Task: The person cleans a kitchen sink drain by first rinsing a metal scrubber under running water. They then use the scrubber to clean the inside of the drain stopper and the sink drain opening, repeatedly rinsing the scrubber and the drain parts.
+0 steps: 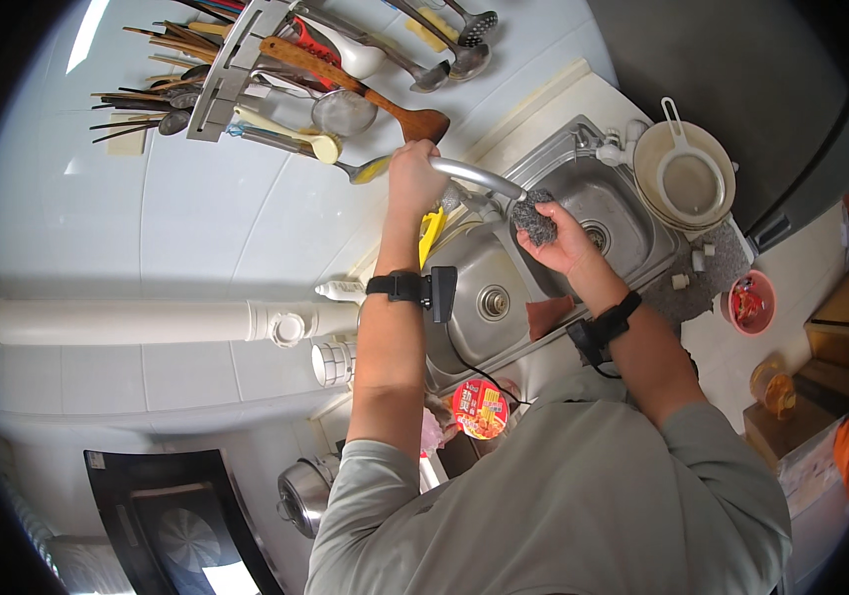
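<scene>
Near the top centre, my left hand [414, 178] is closed around one end of a curved metal faucet spout [480, 177]. My right hand [559, 239] grips a grey steel wool scrubber [536, 217], which touches the spout's other end. Both hands are above a double-bowl stainless steel sink [469, 312]. A reddish-brown cloth [548, 315] lies over the sink's near edge. Just past my left hand is the blade of a hanging wooden spatula [424, 125]. A yellow object [432, 230], partly hidden by my left forearm, is beside the sink.
Ladles and a strainer hang from a wall rack [227, 82]. Stacked bowls with a white sieve [690, 182] stand right of the sink. A red-lidded instant noodle tub [481, 409] is near my body. A pink bin [750, 303] is at right, and a white pipe [127, 323] runs along the left wall.
</scene>
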Tool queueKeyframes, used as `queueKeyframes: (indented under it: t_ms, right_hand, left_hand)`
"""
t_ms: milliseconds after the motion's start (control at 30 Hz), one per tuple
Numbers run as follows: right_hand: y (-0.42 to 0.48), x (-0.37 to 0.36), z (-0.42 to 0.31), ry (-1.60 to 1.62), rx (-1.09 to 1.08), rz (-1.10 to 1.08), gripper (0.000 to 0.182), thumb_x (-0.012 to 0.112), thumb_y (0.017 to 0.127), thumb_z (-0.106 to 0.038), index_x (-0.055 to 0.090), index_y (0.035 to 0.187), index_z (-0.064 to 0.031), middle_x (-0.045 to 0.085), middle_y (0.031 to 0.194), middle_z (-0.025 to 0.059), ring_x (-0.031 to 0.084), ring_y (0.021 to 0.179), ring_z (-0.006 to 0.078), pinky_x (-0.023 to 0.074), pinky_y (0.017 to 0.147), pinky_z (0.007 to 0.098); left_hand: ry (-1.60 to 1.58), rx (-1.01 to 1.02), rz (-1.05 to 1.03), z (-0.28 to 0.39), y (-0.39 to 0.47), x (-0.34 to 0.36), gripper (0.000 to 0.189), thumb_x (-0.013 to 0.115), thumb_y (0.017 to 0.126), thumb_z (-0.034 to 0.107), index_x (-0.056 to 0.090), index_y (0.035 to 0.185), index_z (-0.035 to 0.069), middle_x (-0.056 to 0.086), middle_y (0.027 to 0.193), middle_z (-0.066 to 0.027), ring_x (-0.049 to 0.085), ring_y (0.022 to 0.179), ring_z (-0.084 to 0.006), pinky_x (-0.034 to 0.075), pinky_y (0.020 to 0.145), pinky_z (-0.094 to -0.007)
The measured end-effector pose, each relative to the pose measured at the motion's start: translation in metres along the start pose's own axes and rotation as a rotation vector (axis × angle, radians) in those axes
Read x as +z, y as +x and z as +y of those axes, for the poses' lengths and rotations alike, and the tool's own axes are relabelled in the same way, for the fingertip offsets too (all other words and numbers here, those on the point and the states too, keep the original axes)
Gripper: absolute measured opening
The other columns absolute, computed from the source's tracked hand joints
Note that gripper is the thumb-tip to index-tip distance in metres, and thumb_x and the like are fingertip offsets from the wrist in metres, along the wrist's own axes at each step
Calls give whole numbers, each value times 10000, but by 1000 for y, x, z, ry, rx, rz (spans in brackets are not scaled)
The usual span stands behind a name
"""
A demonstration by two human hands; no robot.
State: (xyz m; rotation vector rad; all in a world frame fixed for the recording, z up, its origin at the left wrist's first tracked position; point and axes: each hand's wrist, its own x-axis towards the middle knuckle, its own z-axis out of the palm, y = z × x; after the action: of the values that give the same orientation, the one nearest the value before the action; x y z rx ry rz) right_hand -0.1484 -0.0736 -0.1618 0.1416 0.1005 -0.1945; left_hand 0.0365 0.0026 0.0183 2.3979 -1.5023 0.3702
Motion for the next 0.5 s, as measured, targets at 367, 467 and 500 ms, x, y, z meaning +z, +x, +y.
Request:
queueKeyframes:
  t_ms: [367, 467, 500]
  right_hand:
    - [-9, 33, -3, -603, -341, 49, 248, 655, 857, -21, 587, 1096, -23, 645, 956, 74, 640, 816, 158, 532, 696, 284]
    - [3, 24, -17, -253, -51, 10, 162, 654, 869, -86, 587, 1005, -30, 632, 900, 100, 613, 728, 199, 501, 613, 282]
    - [6, 23, -24, -199, 86, 11, 147, 651, 870, -101, 582, 980, -32, 622, 880, 106, 599, 709, 209, 484, 590, 280]
  left_hand:
    - [-14, -49, 26, -2, 1, 0, 100, 641, 647, 47, 623, 745, 35, 617, 773, -166, 573, 816, -374, 469, 763, -434]
    - [-7, -49, 19, 0, 0, -1, 111, 645, 646, 43, 627, 756, 36, 619, 781, -168, 573, 816, -375, 472, 762, -434]
    - [-1, -53, 18, 0, 0, -1, 112, 646, 647, 43, 627, 757, 36, 619, 782, -168, 574, 814, -375, 471, 759, -435]
